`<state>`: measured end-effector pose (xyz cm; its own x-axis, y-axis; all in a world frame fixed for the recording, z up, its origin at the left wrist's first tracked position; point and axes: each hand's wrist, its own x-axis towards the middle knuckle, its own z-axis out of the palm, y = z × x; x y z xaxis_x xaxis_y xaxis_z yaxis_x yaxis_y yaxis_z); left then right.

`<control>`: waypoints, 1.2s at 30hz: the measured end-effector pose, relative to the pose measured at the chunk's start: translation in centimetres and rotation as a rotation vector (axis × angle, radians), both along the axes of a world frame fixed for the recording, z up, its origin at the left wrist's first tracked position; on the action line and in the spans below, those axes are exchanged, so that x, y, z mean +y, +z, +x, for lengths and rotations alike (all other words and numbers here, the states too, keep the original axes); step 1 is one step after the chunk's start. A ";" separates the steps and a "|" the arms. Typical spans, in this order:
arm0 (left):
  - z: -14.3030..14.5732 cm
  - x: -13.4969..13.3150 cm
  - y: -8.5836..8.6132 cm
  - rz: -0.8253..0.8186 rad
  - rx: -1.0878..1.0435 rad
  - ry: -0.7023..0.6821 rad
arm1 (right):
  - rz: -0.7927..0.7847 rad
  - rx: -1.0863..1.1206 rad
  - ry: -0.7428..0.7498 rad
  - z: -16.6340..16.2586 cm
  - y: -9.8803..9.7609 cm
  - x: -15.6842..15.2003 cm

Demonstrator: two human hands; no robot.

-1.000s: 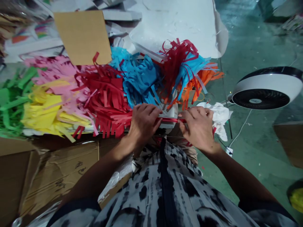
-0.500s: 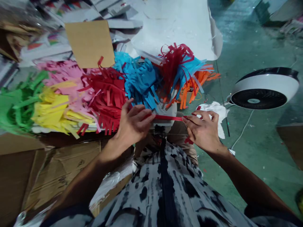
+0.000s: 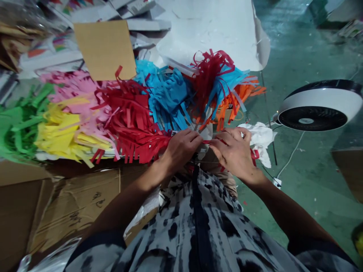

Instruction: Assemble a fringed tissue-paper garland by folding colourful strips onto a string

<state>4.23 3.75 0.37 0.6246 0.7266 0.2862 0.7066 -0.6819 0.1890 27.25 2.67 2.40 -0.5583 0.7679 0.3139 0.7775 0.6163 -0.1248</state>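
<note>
Close together in front of my body, my left hand (image 3: 184,145) and my right hand (image 3: 234,151) pinch a red tissue tassel between them. Only a short twisted piece of the red tassel (image 3: 206,142) shows in the gap. Red fringe runs out to the left of my left hand, over the pile of red fringed strips (image 3: 133,124). Some red ends poke out below and to the right of my right hand. Beyond my hands lie blue fringe (image 3: 167,94), dark red strips (image 3: 212,70) and orange fringe (image 3: 246,92).
Pink fringe (image 3: 73,87), yellow fringe (image 3: 62,128) and green fringe (image 3: 22,121) lie at left. Behind them are a tan card (image 3: 104,51) and printed packages (image 3: 53,53). A black-and-white fan (image 3: 320,105) stands at right, its cable on the green floor. Cardboard boxes (image 3: 76,211) sit lower left.
My left hand has moved right, toward my right hand, so the stretch of red between them is shorter. Red fringe now shows left of my left hand.
</note>
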 end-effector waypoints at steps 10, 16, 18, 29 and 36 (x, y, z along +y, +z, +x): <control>-0.7 -0.2 0.3 -0.073 -0.055 0.167 | -0.113 -0.113 -0.079 -0.5 -0.5 1.0; -1.4 0.6 1.8 -0.214 0.016 0.312 | -0.248 -0.131 -0.123 -0.5 0.3 2.0; -1.4 0.7 2.0 -0.230 0.025 0.342 | -0.261 -0.146 -0.132 -0.6 0.5 2.1; -1.7 -1.4 -0.6 -0.003 -0.009 0.032 | -0.052 -0.084 -0.027 1.0 -0.7 0.0; -1.1 -4.1 0.8 0.020 -0.042 0.057 | 0.100 -0.067 0.042 0.4 -0.7 -2.7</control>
<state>3.15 -0.36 1.16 0.5699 0.7543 0.3260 0.7359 -0.6450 0.2059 27.68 0.02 1.67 -0.6120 0.7097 0.3489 0.7550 0.6556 -0.0093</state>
